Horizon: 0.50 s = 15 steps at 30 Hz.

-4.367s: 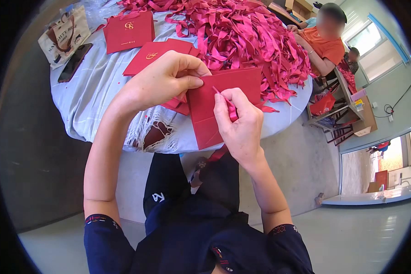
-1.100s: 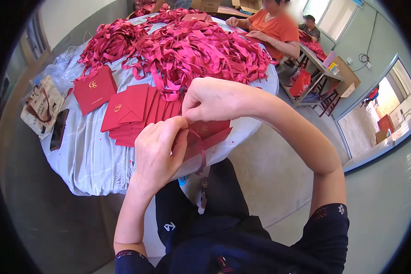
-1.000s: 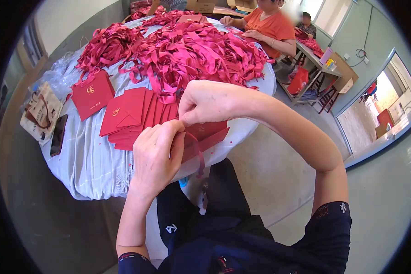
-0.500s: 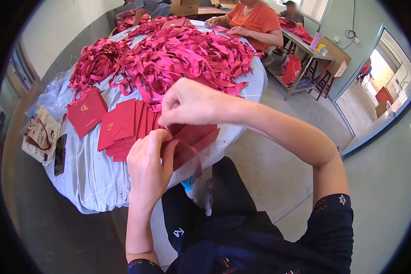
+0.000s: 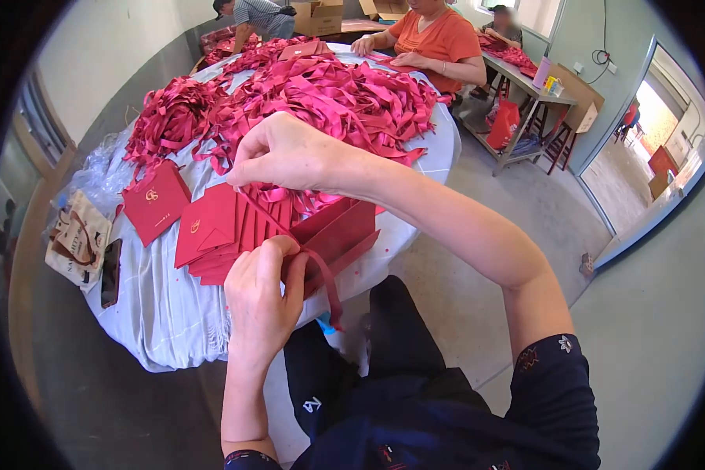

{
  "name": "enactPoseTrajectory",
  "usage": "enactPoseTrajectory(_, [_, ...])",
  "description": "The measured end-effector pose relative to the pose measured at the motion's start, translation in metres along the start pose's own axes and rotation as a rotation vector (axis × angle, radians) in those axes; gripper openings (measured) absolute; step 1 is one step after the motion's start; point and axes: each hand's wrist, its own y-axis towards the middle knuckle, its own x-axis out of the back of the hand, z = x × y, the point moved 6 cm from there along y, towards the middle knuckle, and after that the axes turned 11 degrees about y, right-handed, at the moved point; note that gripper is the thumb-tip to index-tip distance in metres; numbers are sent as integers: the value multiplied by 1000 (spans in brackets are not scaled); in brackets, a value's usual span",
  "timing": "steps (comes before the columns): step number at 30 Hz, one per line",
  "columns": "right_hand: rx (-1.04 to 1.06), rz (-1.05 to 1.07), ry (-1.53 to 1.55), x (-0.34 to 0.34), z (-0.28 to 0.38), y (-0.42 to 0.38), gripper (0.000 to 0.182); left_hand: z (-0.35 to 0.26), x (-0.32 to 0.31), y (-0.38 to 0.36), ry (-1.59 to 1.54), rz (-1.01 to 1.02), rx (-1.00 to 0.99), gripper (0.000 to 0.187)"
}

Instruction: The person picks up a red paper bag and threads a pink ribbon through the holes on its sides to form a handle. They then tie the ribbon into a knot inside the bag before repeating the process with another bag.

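Note:
A red ribbon [image 5: 268,218] stretches between my two hands. Its upper end is pinched in my right hand [image 5: 278,153], raised over the front of the ribbon pile [image 5: 313,102]. My left hand [image 5: 265,294] is closed at the edge of an open red paper bag [image 5: 341,235], fingers pinched on the ribbon, whose loose end hangs down past the bag. Several flat red bags [image 5: 204,227] lie fanned out just left of the open bag. Another red bag with a gold logo [image 5: 157,202] lies farther left.
A phone [image 5: 111,272], a cream cloth bag [image 5: 78,239] and clear plastic [image 5: 94,176] lie at the table's left. A person in an orange shirt [image 5: 439,47] works across the cloth-covered table [image 5: 172,329]. Other people are farther back. A side table [image 5: 525,82] stands right.
My right hand has moved up and left, drawing the ribbon out taut from my left hand. More of the open bag shows, and the view has shifted slightly.

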Motion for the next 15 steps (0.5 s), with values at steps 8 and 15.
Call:
enactPoseTrajectory(8, [-27,-30,131,3,-7,13,18,-4,0,1,7,-12,-62,20])
enactPoseTrajectory(15, [44,-12,-88,3,-1,4,20,-4,-1,3,42,32,-50,18])
